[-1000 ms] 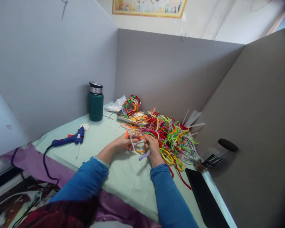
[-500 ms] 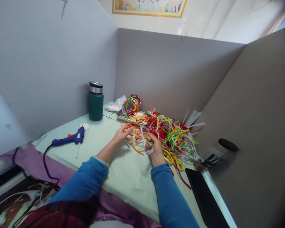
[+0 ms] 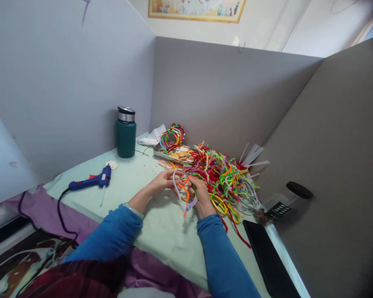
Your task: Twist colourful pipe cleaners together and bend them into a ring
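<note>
Both hands meet over the table in front of the colourful heap. My left hand [image 3: 164,182] is closed, its fingertips pinching fuzzy pipe cleaners; a white pipe cleaner [image 3: 175,185] arcs down beside its fingers. My right hand [image 3: 199,193] is closed on more of them: an orange pipe cleaner [image 3: 185,191] and a lilac pipe cleaner [image 3: 192,203] stick out below its fingers, with a bit of green between. How the strands join is hidden by the fingers. A big tangle of pipe cleaners [image 3: 224,174] lies just beyond and right of my hands.
A metal tray [image 3: 164,156] holds round discs and fuzzy hoops [image 3: 174,136]. To the left are a green bottle [image 3: 126,134] and a blue glue gun [image 3: 93,181] with its cord. A black phone-like slab [image 3: 267,256] lies at right. Grey partitions [image 3: 224,91] surround the table.
My left hand has moved right, close to my right hand, and its fingers have closed on the strands. The white and orange pieces now hang between both hands.
</note>
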The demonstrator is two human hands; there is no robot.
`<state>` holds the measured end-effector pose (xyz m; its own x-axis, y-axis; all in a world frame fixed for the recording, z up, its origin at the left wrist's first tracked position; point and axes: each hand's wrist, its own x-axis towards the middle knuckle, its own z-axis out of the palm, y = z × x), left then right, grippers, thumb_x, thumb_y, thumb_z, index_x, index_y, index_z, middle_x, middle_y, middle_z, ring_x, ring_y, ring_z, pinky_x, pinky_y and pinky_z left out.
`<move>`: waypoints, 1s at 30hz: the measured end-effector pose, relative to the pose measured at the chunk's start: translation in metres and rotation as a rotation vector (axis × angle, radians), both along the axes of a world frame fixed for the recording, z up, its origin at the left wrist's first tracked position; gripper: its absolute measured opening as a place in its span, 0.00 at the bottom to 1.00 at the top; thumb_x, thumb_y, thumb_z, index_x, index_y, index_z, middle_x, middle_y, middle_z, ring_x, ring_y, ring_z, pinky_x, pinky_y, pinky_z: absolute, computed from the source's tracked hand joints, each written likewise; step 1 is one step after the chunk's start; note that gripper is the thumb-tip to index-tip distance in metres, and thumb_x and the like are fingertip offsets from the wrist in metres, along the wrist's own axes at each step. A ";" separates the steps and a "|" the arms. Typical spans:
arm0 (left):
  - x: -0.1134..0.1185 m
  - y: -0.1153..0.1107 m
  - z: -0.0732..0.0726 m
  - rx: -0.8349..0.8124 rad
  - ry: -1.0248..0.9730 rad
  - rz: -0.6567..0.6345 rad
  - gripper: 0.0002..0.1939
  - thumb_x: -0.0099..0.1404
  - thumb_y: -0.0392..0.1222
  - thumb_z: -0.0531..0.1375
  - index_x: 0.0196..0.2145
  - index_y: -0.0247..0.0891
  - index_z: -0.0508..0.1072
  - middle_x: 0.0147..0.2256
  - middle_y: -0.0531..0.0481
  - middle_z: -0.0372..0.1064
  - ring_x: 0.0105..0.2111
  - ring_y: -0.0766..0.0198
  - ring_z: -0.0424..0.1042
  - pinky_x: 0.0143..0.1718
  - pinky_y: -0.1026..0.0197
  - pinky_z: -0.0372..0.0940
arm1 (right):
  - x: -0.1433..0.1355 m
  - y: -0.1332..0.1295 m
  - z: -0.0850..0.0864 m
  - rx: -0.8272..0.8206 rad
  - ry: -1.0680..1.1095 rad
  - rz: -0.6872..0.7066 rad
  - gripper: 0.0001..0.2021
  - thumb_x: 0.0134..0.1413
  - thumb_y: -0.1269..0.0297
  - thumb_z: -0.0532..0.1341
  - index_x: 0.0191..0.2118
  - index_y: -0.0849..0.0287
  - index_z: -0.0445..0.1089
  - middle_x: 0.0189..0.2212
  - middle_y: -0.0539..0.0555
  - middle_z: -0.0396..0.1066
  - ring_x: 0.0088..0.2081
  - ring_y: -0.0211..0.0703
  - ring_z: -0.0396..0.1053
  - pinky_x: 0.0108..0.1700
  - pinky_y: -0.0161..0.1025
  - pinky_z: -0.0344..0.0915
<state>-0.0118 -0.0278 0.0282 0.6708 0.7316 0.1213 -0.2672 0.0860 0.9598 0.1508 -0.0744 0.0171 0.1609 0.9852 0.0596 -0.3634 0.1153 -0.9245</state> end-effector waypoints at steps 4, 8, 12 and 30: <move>0.001 -0.001 0.003 -0.054 -0.064 0.050 0.29 0.51 0.39 0.66 0.49 0.30 0.64 0.28 0.45 0.73 0.24 0.64 0.72 0.28 0.62 0.67 | -0.003 0.002 -0.004 0.011 -0.012 0.072 0.11 0.39 0.59 0.65 0.23 0.61 0.65 0.14 0.44 0.62 0.12 0.26 0.49 0.13 0.28 0.44; -0.002 -0.002 0.009 -0.168 -0.149 -0.007 0.24 0.55 0.35 0.60 0.50 0.30 0.65 0.30 0.42 0.73 0.25 0.62 0.73 0.30 0.59 0.67 | -0.004 0.004 -0.007 0.006 -0.026 0.062 0.10 0.39 0.61 0.65 0.25 0.61 0.67 0.14 0.44 0.62 0.12 0.27 0.51 0.14 0.29 0.44; -0.007 -0.001 0.012 -0.225 -0.224 -0.044 0.21 0.55 0.35 0.57 0.48 0.30 0.69 0.32 0.40 0.73 0.30 0.60 0.74 0.35 0.57 0.67 | -0.002 0.004 -0.007 0.018 -0.036 0.021 0.09 0.40 0.62 0.64 0.27 0.62 0.69 0.15 0.44 0.63 0.12 0.26 0.51 0.13 0.28 0.43; -0.002 0.005 0.004 0.159 0.180 0.438 0.20 0.49 0.55 0.64 0.28 0.32 0.76 0.20 0.51 0.66 0.20 0.69 0.64 0.23 0.66 0.60 | -0.004 0.006 -0.009 0.022 -0.200 -0.136 0.07 0.39 0.62 0.63 0.26 0.60 0.70 0.12 0.43 0.61 0.12 0.28 0.49 0.14 0.30 0.42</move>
